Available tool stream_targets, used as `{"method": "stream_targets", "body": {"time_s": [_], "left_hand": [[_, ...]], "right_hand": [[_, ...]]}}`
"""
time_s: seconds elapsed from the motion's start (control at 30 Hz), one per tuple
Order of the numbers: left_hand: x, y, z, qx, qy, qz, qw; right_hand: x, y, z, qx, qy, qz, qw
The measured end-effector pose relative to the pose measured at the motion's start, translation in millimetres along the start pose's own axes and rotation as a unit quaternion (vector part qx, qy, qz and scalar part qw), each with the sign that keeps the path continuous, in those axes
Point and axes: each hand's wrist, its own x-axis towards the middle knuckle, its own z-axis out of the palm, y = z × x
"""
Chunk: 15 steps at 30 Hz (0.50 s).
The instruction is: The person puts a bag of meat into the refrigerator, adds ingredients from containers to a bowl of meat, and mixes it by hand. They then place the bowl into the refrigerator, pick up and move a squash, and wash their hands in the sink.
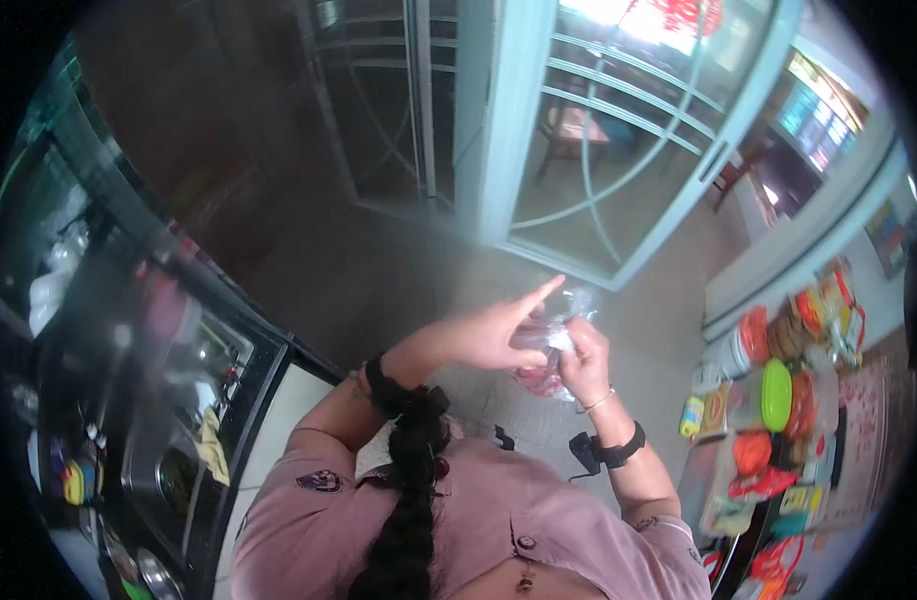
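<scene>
A clear plastic bag (542, 378) with something reddish inside hangs in front of my chest, over the floor. My right hand (586, 358) has its fingers closed on the gathered upper part of the bag. Beside it, my left hand (497, 330) is spread, index finger stretched out and thumb apart, close against the bag's left side. Whether the left fingers touch the plastic is hard to tell. What exactly the bag contains is blurred.
On the left runs a dark counter with a sink (169, 480) and a yellow cloth (212, 447) at its edge. A glazed sliding door (619, 150) stands ahead. Shelves at right carry a green-lidded container (776, 395), red bags (764, 484) and several packages.
</scene>
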Motion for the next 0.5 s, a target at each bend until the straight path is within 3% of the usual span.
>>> {"method": "stream_targets", "body": {"time_s": [0.03, 0.1, 0.13, 0.23, 0.43, 0.5], "left_hand": [[7, -8, -10, 0.004, 0.016, -0.009, 1.0], [18, -24, -35, 0.255, 0.21, 0.054, 0.942], [21, -30, -52, 0.272, 0.237, 0.023, 0.932], [32, -36, -99, 0.386, 0.254, -0.111, 0.88], [75, -73, -169, 0.517, 0.343, -0.11, 0.776], [101, -92, -192, 0.569, 0.331, -0.108, 0.745]], "right_hand": [[12, 16, -5, -0.004, 0.009, 0.0, 1.0], [36, 40, -14, 0.002, -0.016, -0.038, 0.999], [50, 50, -17, 0.012, -0.008, -0.052, 0.999], [84, 81, -23, 0.013, 0.013, -0.06, 0.998], [150, 137, -23, 0.022, 0.034, -0.115, 0.992], [177, 160, -30, 0.021, 0.028, -0.115, 0.993]]}}
